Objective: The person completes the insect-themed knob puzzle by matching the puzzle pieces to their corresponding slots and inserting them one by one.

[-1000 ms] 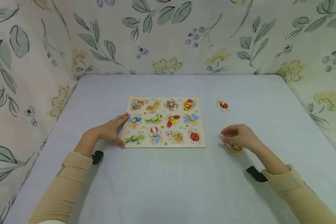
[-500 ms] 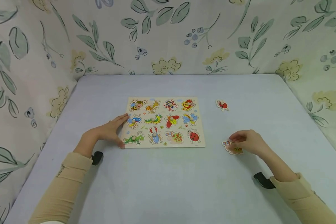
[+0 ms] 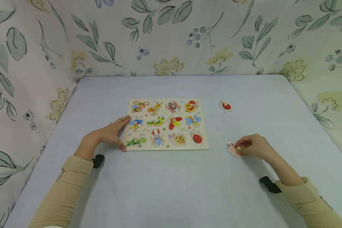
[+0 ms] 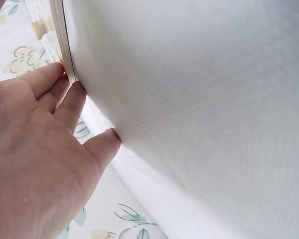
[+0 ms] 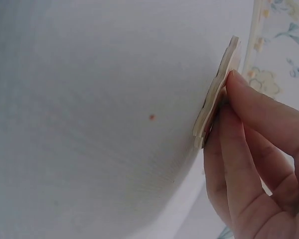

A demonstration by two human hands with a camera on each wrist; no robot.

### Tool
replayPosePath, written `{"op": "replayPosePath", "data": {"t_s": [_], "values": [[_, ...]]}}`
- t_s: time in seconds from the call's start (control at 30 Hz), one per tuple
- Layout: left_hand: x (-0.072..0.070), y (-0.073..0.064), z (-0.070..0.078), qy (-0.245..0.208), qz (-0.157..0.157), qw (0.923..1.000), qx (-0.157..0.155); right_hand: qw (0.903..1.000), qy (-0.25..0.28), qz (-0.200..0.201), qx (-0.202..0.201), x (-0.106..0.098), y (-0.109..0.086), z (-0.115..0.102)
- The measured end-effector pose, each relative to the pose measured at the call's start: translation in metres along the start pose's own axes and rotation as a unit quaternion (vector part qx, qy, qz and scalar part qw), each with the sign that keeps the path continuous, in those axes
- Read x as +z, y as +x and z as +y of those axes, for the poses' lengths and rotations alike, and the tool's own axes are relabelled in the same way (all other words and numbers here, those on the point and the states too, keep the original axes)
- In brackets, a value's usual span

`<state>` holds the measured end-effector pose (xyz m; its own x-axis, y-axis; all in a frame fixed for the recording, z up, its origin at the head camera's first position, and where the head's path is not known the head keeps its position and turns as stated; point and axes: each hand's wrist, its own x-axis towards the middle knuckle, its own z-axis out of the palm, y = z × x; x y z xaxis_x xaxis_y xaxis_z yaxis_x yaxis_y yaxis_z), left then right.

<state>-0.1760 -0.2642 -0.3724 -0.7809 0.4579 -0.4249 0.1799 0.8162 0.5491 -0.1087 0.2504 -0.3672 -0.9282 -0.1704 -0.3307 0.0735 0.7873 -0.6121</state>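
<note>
A wooden insect puzzle board (image 3: 188, 147) lies left of the table's middle. Along its left edge rests my left hand (image 3: 109, 133), fingers spread; in the left wrist view, fingertips touch the board's side (image 4: 62, 40). To the right of the board, my right hand (image 3: 256, 146) pinches a snail puzzle piece (image 3: 231, 149) by its pale knob between thumb and fingers. The hand covers much of the snail's shell. In the right wrist view the snail piece (image 5: 215, 94) appears edge-on; whether it touches the table, I cannot tell.
A ladybug puzzle piece (image 3: 225, 106) lies farther back, right of the board. Several knobbed insect pieces sit in the board; its printed snail (image 3: 177, 139) and ladybug (image 3: 197, 138) shapes show no knobs. Floral fabric (image 3: 168, 38) borders the white table (image 3: 171, 186).
My right hand has shifted right and slightly nearer over the snail piece, and its fingers have closed on the knob. My left hand stays at the board's edge.
</note>
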Motion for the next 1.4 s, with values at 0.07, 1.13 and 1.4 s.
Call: {"op": "replayPosePath", "data": {"t_s": [0.07, 1.13, 1.4], "values": [[0.000, -0.001, 0.000, 0.000, 0.001, 1.0000, 0.000, 1.0000, -0.001, 0.000, -0.001, -0.001, 0.000, 0.000], [0.001, 0.001, -0.004, 0.002, 0.001, 1.0000, -0.002, 0.9989, 0.003, -0.017, -0.045, 0.013, 0.019, -0.036], [0.001, 0.003, -0.004, 0.004, 0.000, 1.0000, -0.007, 0.9977, 0.012, -0.028, -0.060, 0.023, 0.028, -0.050]]}}
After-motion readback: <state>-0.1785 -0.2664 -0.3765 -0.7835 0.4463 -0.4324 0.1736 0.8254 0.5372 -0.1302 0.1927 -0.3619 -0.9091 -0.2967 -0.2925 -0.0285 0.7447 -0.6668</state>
